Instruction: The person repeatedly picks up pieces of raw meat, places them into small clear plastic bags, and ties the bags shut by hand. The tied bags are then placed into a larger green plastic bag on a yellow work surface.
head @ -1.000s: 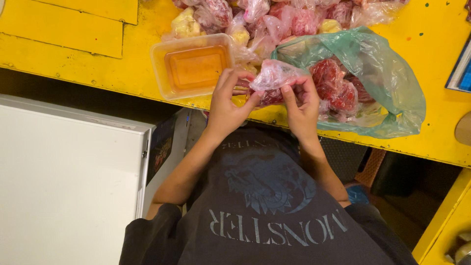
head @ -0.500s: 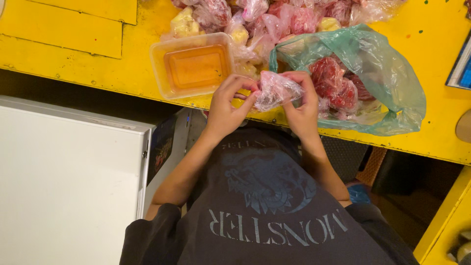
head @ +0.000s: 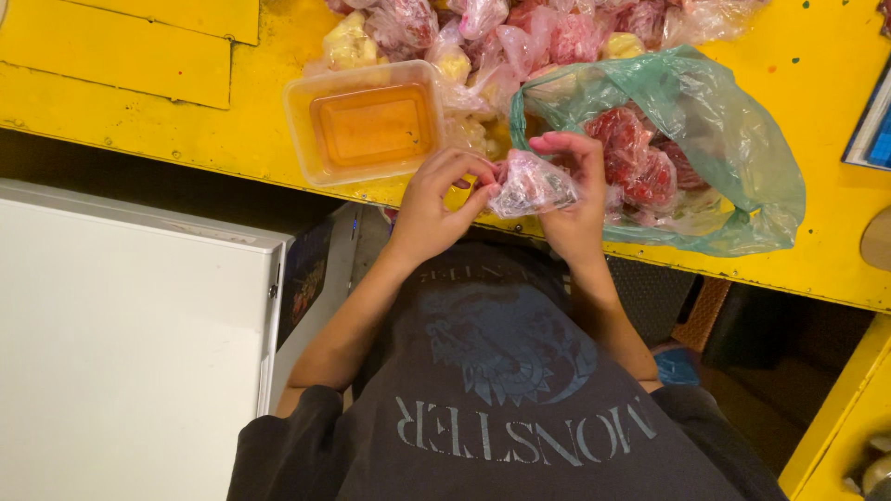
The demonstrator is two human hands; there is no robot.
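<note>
Small clear bag: a little plastic bag [head: 531,184] with pinkish-red contents, held just above the near edge of the desk, in the upper middle of the frame, between both hands.
Left hand: the left hand [head: 441,202] is curled, its fingertips [head: 487,181] pinched on the left end of the small clear bag; fingers bent close together, not spread.
Right hand: the right hand [head: 575,199] is closed around the right side of the same bag, fingers arched over its top and the thumb hidden behind the plastic.
Desk: a yellow desk [head: 139,111] runs across the top of the frame.
Green bag: a large, thin green plastic bag [head: 742,158] lies open on the desk just right of the hands, with red filled packets inside; the right hand touches its mouth.
Tub: a clear rectangular tub [head: 367,125] with orange liquid stands upper left of the hands, near the left hand but apart from it.
Pile: a heap of small filled bags [head: 520,37], pink and yellow, lies at the top edge of the frame behind the tub and green bag.
</note>
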